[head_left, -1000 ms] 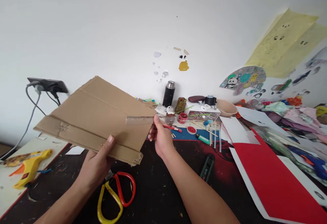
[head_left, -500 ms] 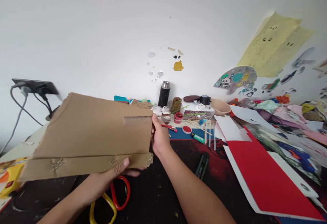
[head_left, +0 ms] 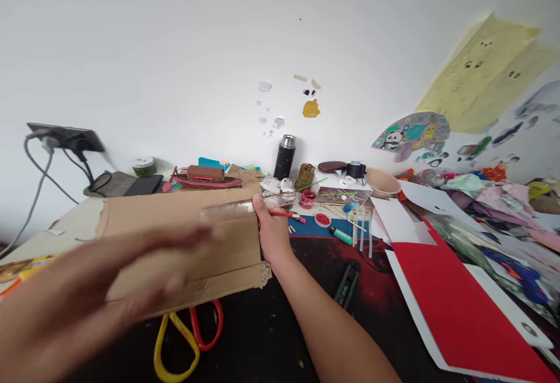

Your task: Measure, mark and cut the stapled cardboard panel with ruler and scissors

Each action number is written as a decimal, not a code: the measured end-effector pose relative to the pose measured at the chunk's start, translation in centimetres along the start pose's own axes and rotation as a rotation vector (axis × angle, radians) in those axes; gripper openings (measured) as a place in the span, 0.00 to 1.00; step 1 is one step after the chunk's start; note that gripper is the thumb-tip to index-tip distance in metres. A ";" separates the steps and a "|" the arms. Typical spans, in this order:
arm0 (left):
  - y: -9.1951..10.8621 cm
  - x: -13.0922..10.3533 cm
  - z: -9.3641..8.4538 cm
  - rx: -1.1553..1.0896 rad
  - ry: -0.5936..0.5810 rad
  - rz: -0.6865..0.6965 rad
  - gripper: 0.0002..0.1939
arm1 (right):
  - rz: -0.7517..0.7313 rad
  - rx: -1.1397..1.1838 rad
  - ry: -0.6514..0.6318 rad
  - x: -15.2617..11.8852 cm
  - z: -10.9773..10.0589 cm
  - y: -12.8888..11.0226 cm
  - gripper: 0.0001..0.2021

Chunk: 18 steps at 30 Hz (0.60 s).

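A brown cardboard piece [head_left: 227,243] is held up over the desk, with a folded flap along its lower edge. My right hand [head_left: 273,228] grips its right edge, and the thumb presses a clear ruler [head_left: 227,211] flat against the board. My left hand [head_left: 109,272], blurred by motion, is in front of the cardboard at the left. Its fingers are stretched out and the thumb is apart, with nothing seen in it. Below the cardboard show the yellow and red handles of scissors [head_left: 177,351]; their blades are hidden.
A green cutter [head_left: 347,285] lies on the dark mat, right of my right forearm. Red and white sheets [head_left: 464,295] cover the right side. Along the wall stand a black flask [head_left: 285,158], a red model boat [head_left: 205,176] and a bowl [head_left: 382,183].
My left hand has come off the cardboard's lower edge and swung up and left. The cardboard's far edge has dropped, uncovering the model boat. My right hand keeps its hold on the board and ruler.
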<state>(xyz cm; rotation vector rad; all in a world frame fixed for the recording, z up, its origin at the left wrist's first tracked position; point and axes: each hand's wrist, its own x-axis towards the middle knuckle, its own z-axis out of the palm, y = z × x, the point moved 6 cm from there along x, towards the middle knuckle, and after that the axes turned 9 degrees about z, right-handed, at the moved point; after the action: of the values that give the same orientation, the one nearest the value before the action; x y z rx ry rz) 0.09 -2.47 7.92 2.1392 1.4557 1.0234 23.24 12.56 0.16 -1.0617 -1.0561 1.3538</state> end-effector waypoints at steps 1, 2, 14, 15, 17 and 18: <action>0.6 2.3 -1.9 0.144 0.092 0.023 0.31 | -0.027 -0.028 -0.008 -0.2 0.1 -0.3 0.25; 0.8 4.6 -2.9 0.216 0.075 0.033 0.38 | -0.062 -0.047 -0.026 -0.3 0.2 -0.7 0.25; -3.7 11.2 -0.6 -0.291 -0.073 -0.237 0.31 | -0.161 -0.097 -0.135 -1.4 1.4 -1.4 0.29; -3.5 11.3 -0.4 -0.290 -0.079 -0.216 0.29 | -0.152 -0.092 -0.139 -1.3 1.4 -1.3 0.29; -3.5 11.4 -0.1 -0.280 -0.101 -0.193 0.27 | -0.138 -0.078 -0.144 -1.3 1.5 -1.2 0.28; -3.6 11.4 -0.1 -0.272 -0.110 -0.190 0.26 | -0.136 -0.072 -0.140 -1.3 1.5 -1.2 0.28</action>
<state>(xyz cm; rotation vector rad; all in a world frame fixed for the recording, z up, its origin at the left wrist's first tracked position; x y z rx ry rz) 0.06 9.35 9.76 1.7998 1.3525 0.9573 22.10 11.25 1.72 -0.9400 -1.2663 1.3029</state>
